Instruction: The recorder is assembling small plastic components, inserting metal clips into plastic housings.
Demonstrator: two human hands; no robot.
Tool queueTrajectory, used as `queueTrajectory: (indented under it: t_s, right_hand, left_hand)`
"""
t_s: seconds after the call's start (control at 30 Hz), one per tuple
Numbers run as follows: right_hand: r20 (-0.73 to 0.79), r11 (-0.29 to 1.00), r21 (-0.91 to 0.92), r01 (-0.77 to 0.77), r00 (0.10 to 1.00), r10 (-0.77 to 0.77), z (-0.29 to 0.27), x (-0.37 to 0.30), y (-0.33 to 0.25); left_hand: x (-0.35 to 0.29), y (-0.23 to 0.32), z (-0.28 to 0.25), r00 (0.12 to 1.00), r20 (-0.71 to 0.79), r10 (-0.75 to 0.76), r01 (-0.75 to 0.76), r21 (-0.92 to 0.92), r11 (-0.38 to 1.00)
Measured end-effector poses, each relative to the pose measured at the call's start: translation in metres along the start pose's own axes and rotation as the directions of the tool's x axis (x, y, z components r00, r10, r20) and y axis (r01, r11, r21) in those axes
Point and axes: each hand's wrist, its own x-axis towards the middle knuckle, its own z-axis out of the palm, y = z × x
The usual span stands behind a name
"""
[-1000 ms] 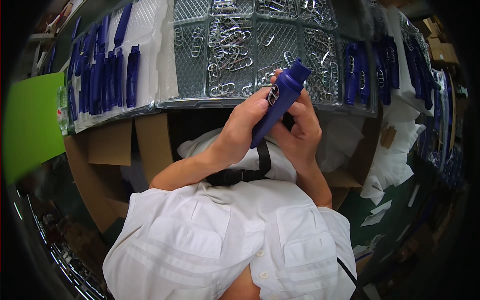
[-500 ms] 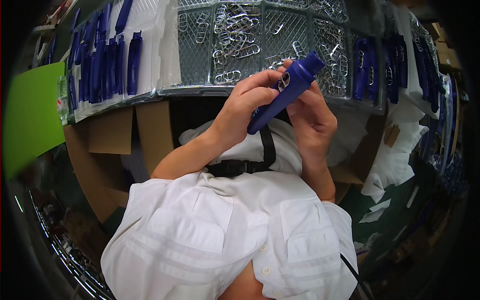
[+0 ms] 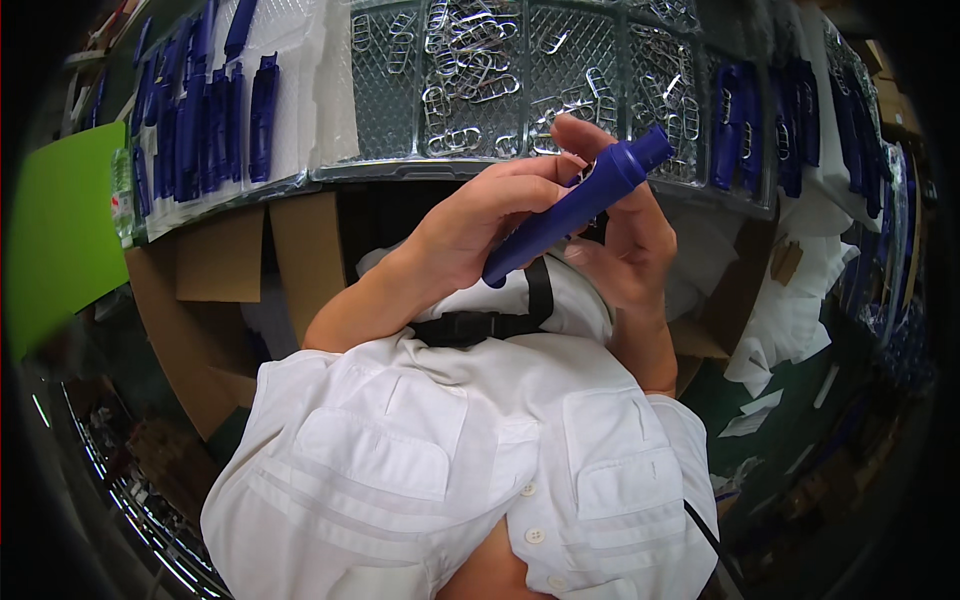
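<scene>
A blue plastic tube-shaped housing [image 3: 580, 207] with a narrower neck is held aslant in front of my chest, neck up and to the right. My left hand [image 3: 465, 225] is closed around its lower part. Behind the neck end curls my right hand [image 3: 642, 250], index finger reaching past the far side and thumb bent at the underside. A small metal oval clip [image 3: 582, 174] shows only partly at the housing's upper edge, by my left fingertips. What lies between my right thumb and the housing is mostly hidden.
Beyond my hands, a clear divided tray [image 3: 400, 170] holds many loose metal oval clips [image 3: 470, 50]. Blue housings [image 3: 195, 130] lie at the left; others with clips [image 3: 735, 125] lie right. Cardboard boxes [image 3: 300, 250] stand under the table edge. A green panel [image 3: 60, 230] is far left.
The housing has been rolled, so its clip has turned from the upward face to the far edge. It has shifted slightly right and down, and my right thumb has moved lower.
</scene>
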Motion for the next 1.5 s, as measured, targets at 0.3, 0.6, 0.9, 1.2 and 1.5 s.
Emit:
queueTrajectory:
  t_s: [0.3,0.6,0.9,1.2,1.5]
  right_hand:
    - [-0.107,0.871,0.470,-0.144,0.970,0.219,0.002,-0.012,0.000]
    - [-0.154,0.659,0.737,-0.151,0.912,0.381,-0.031,-0.012,0.016]
    - [-0.177,0.812,0.517,-0.272,0.894,0.412,-0.033,-0.010,-0.021]
    - [-0.286,0.974,-0.152,-0.169,0.951,0.120,-0.017,0.000,-0.029]
    - [-0.431,0.943,-0.107,-0.316,0.869,0.243,-0.004,0.002,-0.029]
  left_hand:
    - [-0.004,-0.003,0.025,0.952,-0.294,0.088,-0.090,0.007,0.996]
    - [-0.004,-0.005,0.000,0.908,-0.027,0.418,-0.359,0.463,0.810]
    - [-0.002,-0.004,0.004,0.907,-0.029,0.420,-0.264,0.738,0.621]
    - [0.006,-0.007,-0.002,0.911,0.023,0.411,-0.312,0.691,0.652]
    - [0.006,-0.005,0.005,0.925,-0.038,0.377,-0.290,0.569,0.769]
